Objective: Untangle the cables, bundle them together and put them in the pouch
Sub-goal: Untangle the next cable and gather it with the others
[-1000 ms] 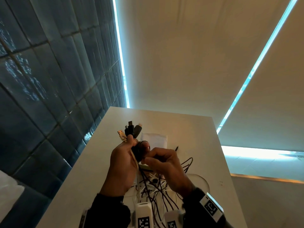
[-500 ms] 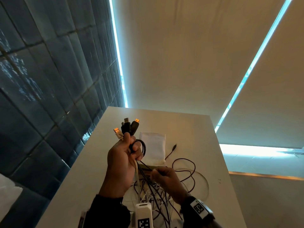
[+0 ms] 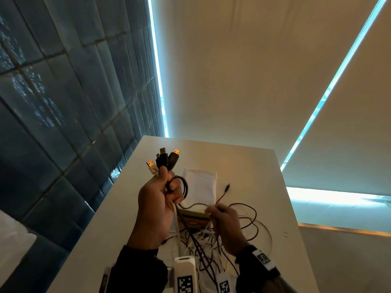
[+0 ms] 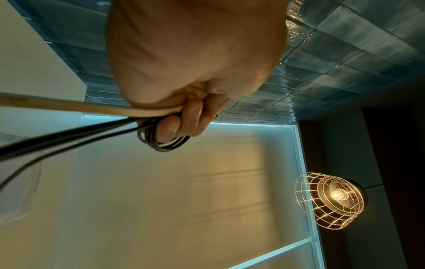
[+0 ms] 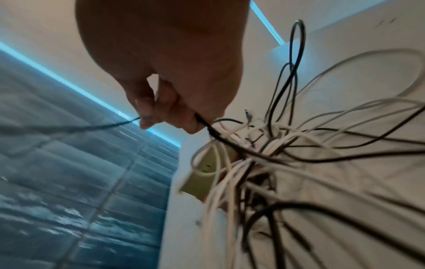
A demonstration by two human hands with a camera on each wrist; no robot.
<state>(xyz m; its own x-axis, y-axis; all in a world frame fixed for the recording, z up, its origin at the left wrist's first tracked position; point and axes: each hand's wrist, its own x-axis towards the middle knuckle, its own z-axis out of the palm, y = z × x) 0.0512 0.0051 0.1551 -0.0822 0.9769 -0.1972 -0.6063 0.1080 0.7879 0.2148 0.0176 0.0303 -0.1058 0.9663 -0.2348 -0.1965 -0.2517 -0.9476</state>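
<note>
My left hand (image 3: pixel 163 193) is raised above the table and grips a bunch of cables (image 3: pixel 179 220), their USB plugs (image 3: pixel 164 160) sticking up past the fist. A small black coil (image 4: pixel 164 143) loops round its fingers, and a beige cable (image 4: pixel 80 107) and black ones trail away. Lower and to the right, my right hand (image 3: pixel 220 216) pinches a thin black cable (image 5: pixel 207 127) that runs from the tangled pile of black and white cables (image 5: pixel 287 154) on the table. The white pouch (image 3: pixel 200 187) lies flat just beyond both hands.
The white table (image 3: pixel 249 166) is narrow, with a dark tiled wall (image 3: pixel 63 123) close on the left. A loose black cable end (image 3: pixel 227 187) lies right of the pouch. A caged lamp (image 4: pixel 331 200) hangs overhead. A beige-green flat thing (image 5: pixel 202 174) lies under the cables.
My right hand has left the left hand's bundle and dropped to the right, drawing a black cable out. The left hand has risen slightly with the plugs.
</note>
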